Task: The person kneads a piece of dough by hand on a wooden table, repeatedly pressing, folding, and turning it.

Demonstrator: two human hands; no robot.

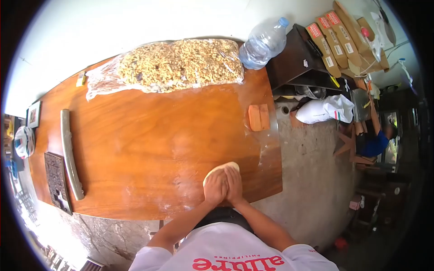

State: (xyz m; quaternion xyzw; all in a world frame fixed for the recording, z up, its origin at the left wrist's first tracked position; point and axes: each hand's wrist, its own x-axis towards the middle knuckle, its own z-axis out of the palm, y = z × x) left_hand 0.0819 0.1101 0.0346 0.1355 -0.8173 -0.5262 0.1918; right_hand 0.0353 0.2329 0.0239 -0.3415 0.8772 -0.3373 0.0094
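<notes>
At the near edge of the wooden table (149, 149), a flat, pale piece of dough (233, 164) lies under both palms. My left hand (216, 186) presses on it, fingers held close together. Against its right side, my right hand (233, 183) bears down on the same dough, thumbs side by side. Only the dough's far rim and left edge show; the hands cover the rest. Two orange-brown blocks (259, 118) sit side by side farther up on the right.
A large clear bag of yellowish pieces (181, 65) lies along the back, beside a big plastic bottle (264, 43). A long grey roll (71, 153) and a dark carved panel (58, 180) are on the left. Another person (379, 142) is far right.
</notes>
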